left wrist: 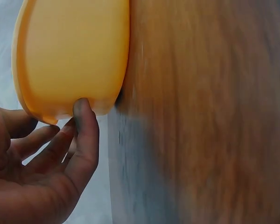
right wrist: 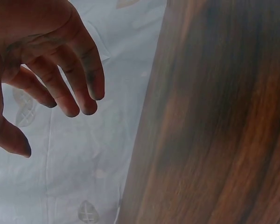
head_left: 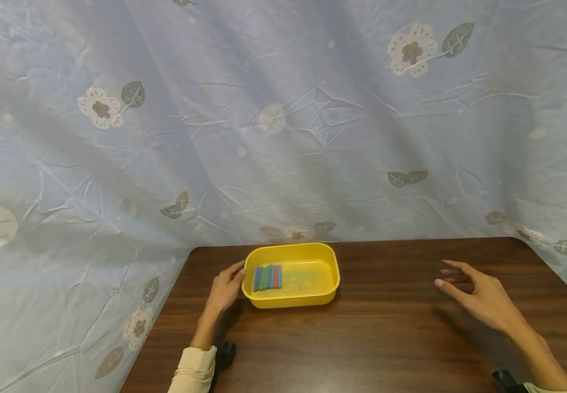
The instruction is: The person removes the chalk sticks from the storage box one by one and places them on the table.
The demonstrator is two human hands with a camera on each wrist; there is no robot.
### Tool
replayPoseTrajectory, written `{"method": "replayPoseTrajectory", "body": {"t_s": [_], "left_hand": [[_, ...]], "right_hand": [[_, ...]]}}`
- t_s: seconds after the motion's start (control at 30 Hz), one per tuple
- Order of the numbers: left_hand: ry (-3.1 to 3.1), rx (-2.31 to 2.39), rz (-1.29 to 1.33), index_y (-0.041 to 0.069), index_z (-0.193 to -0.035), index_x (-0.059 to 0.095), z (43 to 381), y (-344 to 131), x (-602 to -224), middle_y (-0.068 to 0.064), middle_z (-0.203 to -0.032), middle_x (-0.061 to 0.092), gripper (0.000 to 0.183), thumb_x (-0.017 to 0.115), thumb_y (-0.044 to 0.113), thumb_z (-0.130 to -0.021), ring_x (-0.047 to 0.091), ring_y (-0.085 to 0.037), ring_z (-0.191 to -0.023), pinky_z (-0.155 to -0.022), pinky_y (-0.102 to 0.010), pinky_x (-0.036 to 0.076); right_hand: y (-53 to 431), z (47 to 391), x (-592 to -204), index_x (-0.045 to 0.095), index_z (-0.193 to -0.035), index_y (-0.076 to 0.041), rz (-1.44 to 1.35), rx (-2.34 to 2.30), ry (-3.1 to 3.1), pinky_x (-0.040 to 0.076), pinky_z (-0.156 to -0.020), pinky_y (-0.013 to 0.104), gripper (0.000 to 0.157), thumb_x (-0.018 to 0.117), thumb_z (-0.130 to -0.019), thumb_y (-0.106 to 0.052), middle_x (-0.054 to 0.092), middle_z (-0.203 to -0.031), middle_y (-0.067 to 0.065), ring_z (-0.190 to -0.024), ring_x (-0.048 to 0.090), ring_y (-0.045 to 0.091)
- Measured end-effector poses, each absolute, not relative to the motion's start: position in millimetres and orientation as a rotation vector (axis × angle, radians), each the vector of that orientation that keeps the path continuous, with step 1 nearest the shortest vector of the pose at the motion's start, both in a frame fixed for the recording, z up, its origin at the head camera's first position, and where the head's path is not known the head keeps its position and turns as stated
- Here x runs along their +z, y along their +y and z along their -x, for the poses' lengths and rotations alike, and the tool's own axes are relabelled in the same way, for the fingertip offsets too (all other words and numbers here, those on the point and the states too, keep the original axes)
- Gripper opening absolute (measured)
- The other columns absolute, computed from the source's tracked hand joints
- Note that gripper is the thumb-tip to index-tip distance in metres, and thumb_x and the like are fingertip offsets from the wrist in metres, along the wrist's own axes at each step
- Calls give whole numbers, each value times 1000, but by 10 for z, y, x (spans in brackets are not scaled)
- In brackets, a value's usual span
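Note:
In the head view a shallow yellow plastic tray (head_left: 313, 295) is on the wooden table, left of the middle. Several chalk sticks (head_left: 267, 277) in blue, green and red lie side by side at its left end, with greenish dust on the tray floor. My left hand (head_left: 228, 286) grips the tray's left end. Up close in the left wrist view, thumb and fingers of the left hand (left wrist: 51, 158) pinch the end wall of the tray (left wrist: 74, 51). Over the table's right side hovers my right hand (head_left: 480, 295), fingers loosely bent around nothing. Its fingertips (right wrist: 99, 93) look darkened in the right wrist view.
The dark wooden table (head_left: 382, 338) runs back to a pale floral curtain (head_left: 283, 136), which hangs behind it and down its left and right sides. Black straps (head_left: 225, 356) sit by the wrists, next to light sleeves (head_left: 194, 368).

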State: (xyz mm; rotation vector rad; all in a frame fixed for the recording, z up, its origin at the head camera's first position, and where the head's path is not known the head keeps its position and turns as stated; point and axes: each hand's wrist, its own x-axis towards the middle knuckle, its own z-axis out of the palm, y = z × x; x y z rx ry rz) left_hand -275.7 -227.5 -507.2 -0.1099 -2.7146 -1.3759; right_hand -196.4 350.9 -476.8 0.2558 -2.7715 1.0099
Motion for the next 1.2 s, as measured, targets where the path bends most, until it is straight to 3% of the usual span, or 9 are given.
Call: {"method": "replayPoseTrajectory", "body": {"t_s": [0.13, 0.27, 0.53, 0.73, 0.93, 1.07, 1.1, 1.2], "left_hand": [[-2689, -1447, 125, 3, -155, 56, 2763, -2183, -5075, -27, -133, 73, 46, 54, 22, -114, 79, -32, -98, -86, -46, 70], [-2657, -1569, 142, 4, -155, 56, 2761, -2054, -5071, -28, -121, 76, 45, 54, 20, -113, 79, -27, -81, -69, -40, 71], [-2638, -1690, 180, 3, -157, 53, 2734, -1784, -5068, -30, -127, 74, 46, 54, 19, -113, 78, -23, -77, -67, -42, 71], [-2622, -1691, 221, 1, -156, 53, 2724, -1613, -5076, -31, -127, 73, 46, 54, 17, -113, 78, -26, -77, -65, -44, 71], [-2595, -1713, 225, 2, -153, 58, 2714, -1455, -5105, -33, -125, 73, 43, 55, 16, -112, 79, -37, -91, -65, -41, 71], [-2586, -1744, 227, 2, -153, 57, 2687, -1361, -5111, -32, -126, 73, 44, 55, 17, -112, 79, -35, -90, -65, -43, 71], [-2584, -1747, 225, 2, -153, 57, 2684, -1339, -5112, -32, -126, 73, 44, 55, 17, -112, 79, -34, -90, -65, -42, 71], [-2577, -1751, 231, 2, -153, 58, 2679, -1279, -5116, -32, -127, 73, 43, 56, 17, -112, 79, -36, -91, -64, -41, 71]], "right_hand": [[3453, 1975, -4773, 47, -157, 2, -271, 1016, -2765, 65, -84, 64, 68, 71, -106, -37, 68, -137, 30, -110, 73, 51], [3401, 1982, -4764, 48, -157, 0, -278, 1013, -2754, 66, -82, 59, 68, 72, -105, -36, 69, -136, 28, -111, 73, 50], [3362, 1974, -4734, 49, -156, 0, -295, 1005, -2734, 66, -83, 59, 66, 72, -105, -34, 70, -135, 27, -110, 74, 47], [3328, 1999, -4695, 52, -155, -5, -286, 990, -2732, 69, -81, 42, 63, 73, -104, -37, 74, -133, 21, -104, 78, 21], [3250, 2028, -4640, 54, -155, -7, -282, 1015, -2730, 67, -79, 41, 63, 72, -104, -39, 74, -134, 19, -106, 77, 27], [3176, 2058, -4600, 55, -154, -10, -278, 1030, -2729, 62, -78, 27, 62, 73, -103, -41, 75, -133, 16, -104, 74, 10], [3152, 2067, -4591, 56, -154, -11, -277, 1028, -2731, 62, -78, 28, 62, 73, -103, -42, 76, -133, 15, -103, 74, 7], [3080, 2093, -4564, 55, -155, -10, -304, 1064, -2734, 66, -85, 39, 63, 73, -103, -42, 74, -135, 17, -109, 75, 17]]}}
